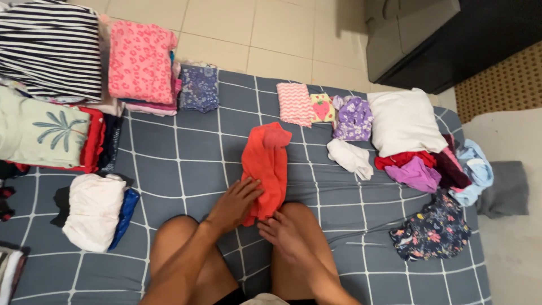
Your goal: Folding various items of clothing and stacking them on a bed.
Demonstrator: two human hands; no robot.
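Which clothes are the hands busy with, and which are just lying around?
Busy with: orange garment, under the left hand and right hand.

Lying around: pink folded stack, striped stack, white pillow, unfolded heap, grey checked sheet.

The near end of the orange garment [265, 169] is hidden under the left hand [236, 204] and right hand [287, 234]. The striped folded pile [48, 48] and the palm-print fabric [42, 130] are cut off by the left edge, as is a small stack [10, 271] at the near left corner. Both forearms run out past the near edge. The dark cabinet [429, 39] at far right is cropped by the top edge.
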